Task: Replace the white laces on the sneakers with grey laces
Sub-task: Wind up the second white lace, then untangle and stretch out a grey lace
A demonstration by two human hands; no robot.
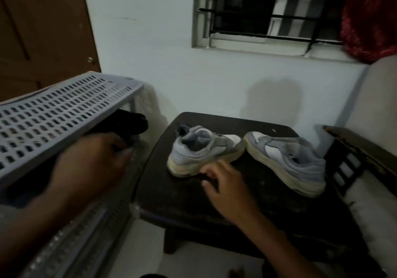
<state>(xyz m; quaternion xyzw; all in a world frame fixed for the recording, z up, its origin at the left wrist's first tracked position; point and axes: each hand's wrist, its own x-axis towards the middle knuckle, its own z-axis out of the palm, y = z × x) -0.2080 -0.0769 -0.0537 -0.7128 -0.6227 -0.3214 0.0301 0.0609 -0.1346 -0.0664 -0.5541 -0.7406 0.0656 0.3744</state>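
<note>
Perforated grey rack (64, 110) left; barred window (268, 13) above.

Two bare forearms enter from the lower edge of the view — no sleeve covers either as far as the frame shows. The left hand (92, 161) and the right hand (225, 188) carry no glove, ring, watch or band. Short, unpainted fingernails show on the right hand — the left hand is motion-blurred, so its nails cannot be made out.

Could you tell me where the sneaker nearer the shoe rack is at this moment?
In the head view, that sneaker lies on the dark table, left of the other sneaker, with the right hand just in front.
</note>
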